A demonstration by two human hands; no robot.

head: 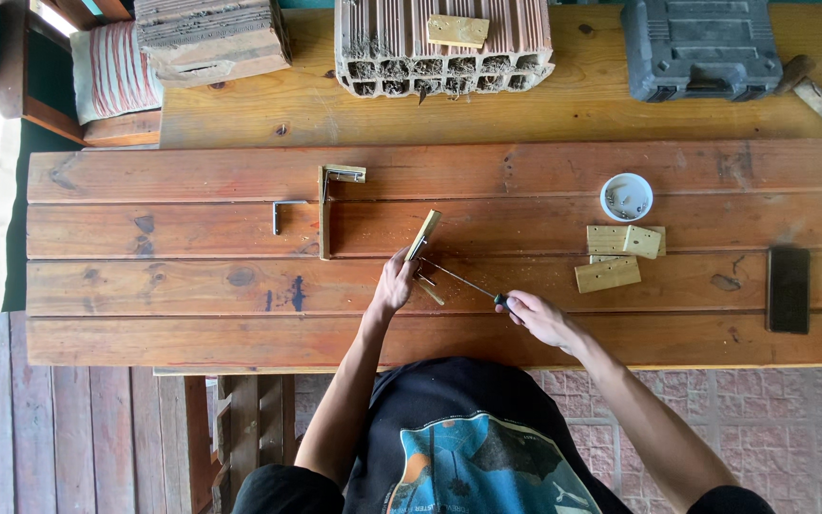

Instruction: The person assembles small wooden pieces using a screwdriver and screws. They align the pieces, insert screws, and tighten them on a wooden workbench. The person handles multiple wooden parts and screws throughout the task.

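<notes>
While my right hand [537, 317] sat nearest me, just right of the frame's centre, its fingers were curled shut around the dark handle of a screwdriver [468, 284]. The thin metal shaft ran up and to the left, its long axis slanting toward my left hand [394, 284], and its tip met a small wooden block [424, 234] there. That block lay up and left of my right fingers, so the left hand was the nearer one to it. My left fingers were closed on the lower end of the block, pinching it; it looked pale, narrow and flat-sided, tilted up to the right. A second short piece [431, 290] lay just below, touching or nearly touching the shaft; I could not tell which.

Both hands worked over a tabletop [192, 286] of reddish, knotty planks dusted with fine sawdust. Right of the hands lay several pale wooden blocks [620, 252], rectangular and drilled. Beyond them stood a small round white cup [626, 197] holding what looked like screws. Left of centre stood a thin wooden strip with metal brackets [330, 205]. At the right edge lay a flat black phone [789, 289]. Farthest off, along the top, sat a ribbed hollow clay brick [444, 48] and a grey plastic tool case [701, 48].
</notes>
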